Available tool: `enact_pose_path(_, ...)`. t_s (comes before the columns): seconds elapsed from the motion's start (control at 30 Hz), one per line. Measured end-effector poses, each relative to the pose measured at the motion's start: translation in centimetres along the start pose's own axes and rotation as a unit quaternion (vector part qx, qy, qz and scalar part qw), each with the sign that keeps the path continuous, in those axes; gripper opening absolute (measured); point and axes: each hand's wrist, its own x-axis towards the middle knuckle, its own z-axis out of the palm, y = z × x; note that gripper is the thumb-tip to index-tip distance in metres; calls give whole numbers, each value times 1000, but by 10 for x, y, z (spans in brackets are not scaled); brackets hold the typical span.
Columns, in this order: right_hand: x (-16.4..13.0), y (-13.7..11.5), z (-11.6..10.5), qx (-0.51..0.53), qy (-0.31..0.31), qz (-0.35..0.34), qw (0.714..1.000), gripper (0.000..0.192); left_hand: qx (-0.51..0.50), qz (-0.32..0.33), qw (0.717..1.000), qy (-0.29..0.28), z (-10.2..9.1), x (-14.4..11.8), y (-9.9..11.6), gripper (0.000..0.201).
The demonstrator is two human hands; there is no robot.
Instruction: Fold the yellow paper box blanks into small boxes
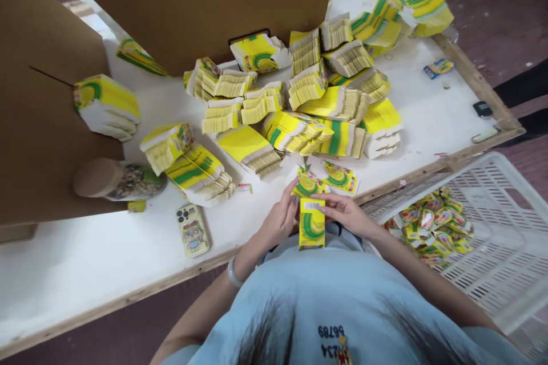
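Close to my body, at the table's front edge, a small yellow and green carton [312, 223] is held upright between both hands. My left hand [283, 215] is closed along its left side near the top. On the other side, my right hand [341, 212] pinches the carton's top right corner with thumb and fingers. Just beyond it, a flattened carton [309, 182] and another carton [340, 177] lie on the white table. Bundles of flat yellow cartons [248, 148] are piled farther back.
A white plastic basket [505, 194] with many small packets [440, 225] stands at the right. Left of me lie a phone [192, 230] and a lidded jar [128, 179]. Tall brown cardboard panels [205, 5] rise at the back and left. A wooden strip [128, 299] edges the table.
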Motion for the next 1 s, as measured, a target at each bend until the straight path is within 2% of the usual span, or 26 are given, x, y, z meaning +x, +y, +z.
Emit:
enact_pose_path(0.07,-19,-1,-24,-84,99,-5,992,52,116,-14,990,83,-12,18,-4,45)
enact_pose_path(0.1,-34,-3,-42,-152,153,2,976,50,185,-32,973,137,-18,29,-6,43)
enact_pose_path(0.13,-53,-5,-61,-234,210,19,949,47,248,-54,951,179,-22,40,-8,43)
enact_pose_path(0.17,-73,-8,-80,-326,272,55,904,46,300,-74,930,200,-26,50,-10,44)
enact_pose_path(0.23,-111,-12,-113,-511,356,181,761,46,371,-96,904,188,-29,66,-13,41)
enact_pose_path(0.27,-126,-13,-123,-577,379,228,687,48,394,-97,899,167,-30,71,-14,37)
enact_pose_path(0.3,-135,-14,-128,-624,389,253,628,51,414,-91,894,145,-30,75,-14,33)
enact_pose_path(0.33,-138,-15,-128,-654,392,251,596,55,430,-82,890,127,-31,76,-14,32)
enact_pose_path(0.37,-134,-15,-123,-671,393,221,589,59,445,-72,885,118,-32,75,-13,34)
enact_pose_path(0.43,-107,-15,-101,-670,389,98,625,56,464,-48,875,128,-36,70,-10,41)
enact_pose_path(0.5,-62,-14,-68,-632,379,-70,673,47,459,-7,872,168,-41,60,-4,43)
enact_pose_path(0.57,-12,-12,-31,-582,328,-233,707,44,421,53,882,204,-44,48,6,42)
enact_pose_path(0.63,30,-8,2,-538,281,-333,722,49,345,107,909,207,-42,34,18,44)
enact_pose_path(0.7,58,-4,25,-481,256,-370,752,50,250,123,939,200,-38,22,30,49)
enact_pose_path(0.77,71,0,38,-409,250,-374,794,43,162,110,958,211,-33,13,36,51)
enact_pose_path(0.83,71,2,43,-344,258,-364,826,36,80,107,964,231,-28,10,34,45)
enact_pose_path(0.9,64,1,43,-305,278,-348,841,34,12,135,965,225,-21,11,26,39)
enact_pose_path(0.93,59,-1,42,-294,288,-341,845,34,-8,155,966,206,-17,12,21,54)
enact_pose_path(1.0,52,-6,43,-269,295,-327,856,37,-18,178,975,133,-5,16,11,100)
